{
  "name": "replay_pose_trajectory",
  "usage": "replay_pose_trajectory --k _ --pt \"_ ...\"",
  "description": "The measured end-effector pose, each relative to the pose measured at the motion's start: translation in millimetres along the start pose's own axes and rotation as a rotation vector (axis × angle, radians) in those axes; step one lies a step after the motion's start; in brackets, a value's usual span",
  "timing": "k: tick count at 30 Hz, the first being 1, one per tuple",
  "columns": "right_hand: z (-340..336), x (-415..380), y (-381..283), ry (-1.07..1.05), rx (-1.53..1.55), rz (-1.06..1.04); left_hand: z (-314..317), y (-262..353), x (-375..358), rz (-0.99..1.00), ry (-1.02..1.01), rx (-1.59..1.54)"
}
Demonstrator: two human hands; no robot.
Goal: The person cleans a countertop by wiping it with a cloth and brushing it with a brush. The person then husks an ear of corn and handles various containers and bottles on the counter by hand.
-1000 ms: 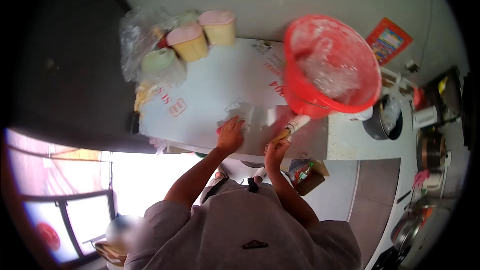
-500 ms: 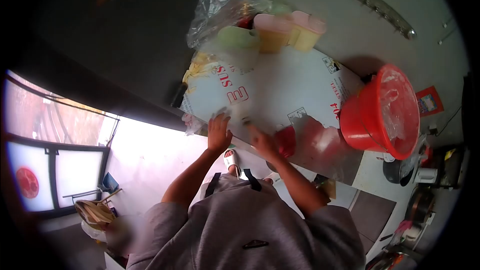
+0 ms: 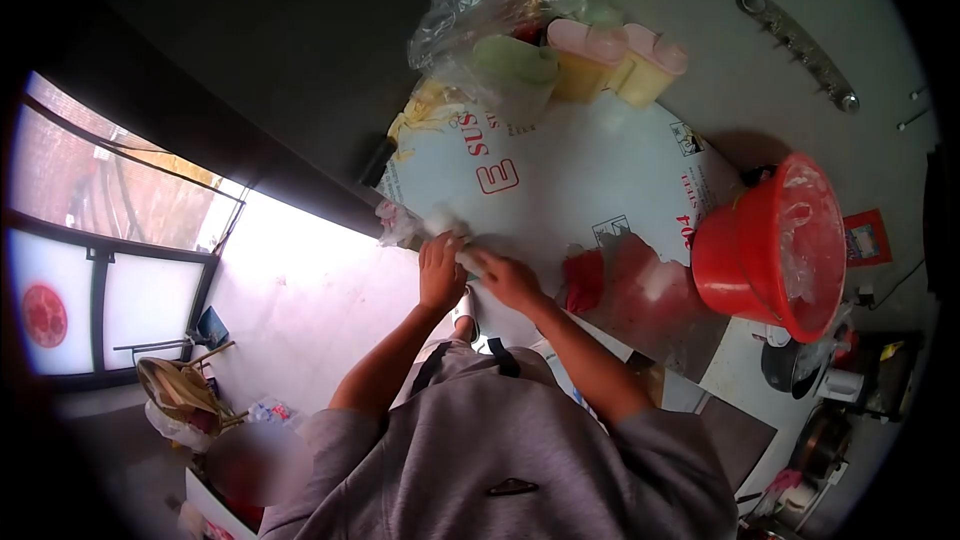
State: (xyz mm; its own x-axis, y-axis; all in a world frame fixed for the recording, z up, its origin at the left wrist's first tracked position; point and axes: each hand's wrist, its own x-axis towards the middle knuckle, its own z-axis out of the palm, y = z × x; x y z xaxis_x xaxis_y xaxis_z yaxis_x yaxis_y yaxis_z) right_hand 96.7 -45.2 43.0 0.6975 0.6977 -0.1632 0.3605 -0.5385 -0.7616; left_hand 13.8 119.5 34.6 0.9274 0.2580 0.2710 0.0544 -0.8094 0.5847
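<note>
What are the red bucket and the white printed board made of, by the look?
Red bucket: likely moulded plastic, glossy, with a thin uniform wall and rolled rim. White printed board: smooth, flat sheet with red lettering, possibly laminated or plastic board; the view leaves it open.

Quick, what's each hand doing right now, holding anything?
Left hand: fingers curled on a small whitish thing at the board's edge.
Right hand: touching the same thing; grip cannot be told.

Bucket (image 3: 775, 245) sits at the board's (image 3: 590, 180) 3 o'clock edge, cups (image 3: 615, 60) and bag (image 3: 480, 0) up at 12, both hands (image 3: 475, 275) together around 7.
</note>
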Motion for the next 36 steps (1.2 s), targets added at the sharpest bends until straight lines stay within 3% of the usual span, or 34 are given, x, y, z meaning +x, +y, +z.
replay_pose_trajectory --k 2,4,6,7,10,14,15,18,20,23,25,27,30,34,36 --pt "1.9 3.8 -6.5 0.050 0.039 -0.045 -1.0 -6.5 -4.2 0.003 0.030 0.007" --pt "-14.6 16.1 19.8 0.124 0.005 0.134 -6.5 -12.1 -9.7 0.011 0.062 0.043" --pt "-46.5 28.5 44.1 0.418 -0.052 0.172 -13.9 -15.7 -7.9 -0.014 0.034 0.026" --pt "-60.5 33.9 52.7 0.442 -0.084 0.238 -15.9 -16.6 -5.6 -0.018 0.027 0.035" --pt "-51.2 41.7 44.5 0.362 -0.190 0.225 -17.1 -29.3 -0.1 -0.046 -0.048 0.087" --pt "1.2 41.6 -13.7 0.081 -0.110 -0.008 -13.7 -48.0 11.3 -0.102 -0.089 0.100" --pt "5.9 43.5 -14.8 0.134 -0.057 -0.083 -13.0 -54.7 14.9 -0.117 -0.089 0.085" --pt "-14.0 63.5 26.5 0.382 -0.156 -0.031 -24.9 -60.5 28.3 -0.130 -0.121 0.050" --pt "-53.2 77.8 23.8 0.510 -0.174 0.260 -29.1 -65.9 31.7 -0.131 -0.124 0.035" --pt "-29.7 95.5 53.9 0.524 -0.212 0.093 -35.5 -74.3 28.9 -0.127 -0.111 0.029" --pt "-10.4 90.1 2.4 0.198 -0.257 0.057 -34.0 -81.9 28.6 -0.120 -0.083 0.034" --pt "11.0 84.5 -21.7 -0.001 -0.116 -0.159 -31.1 -91.9 22.6 -0.117 -0.053 0.042" --pt "-2.3 75.9 -26.8 -0.074 -0.206 -0.185 -33.6 -90.7 19.3 -0.142 -0.039 0.100" --pt "-56.0 91.7 25.1 0.417 -0.121 0.109 -38.1 -83.7 9.9 -0.179 -0.046 0.123" --pt "-46.9 90.7 34.7 0.434 -0.181 0.122 -39.8 -79.3 1.6 -0.197 -0.037 0.140"
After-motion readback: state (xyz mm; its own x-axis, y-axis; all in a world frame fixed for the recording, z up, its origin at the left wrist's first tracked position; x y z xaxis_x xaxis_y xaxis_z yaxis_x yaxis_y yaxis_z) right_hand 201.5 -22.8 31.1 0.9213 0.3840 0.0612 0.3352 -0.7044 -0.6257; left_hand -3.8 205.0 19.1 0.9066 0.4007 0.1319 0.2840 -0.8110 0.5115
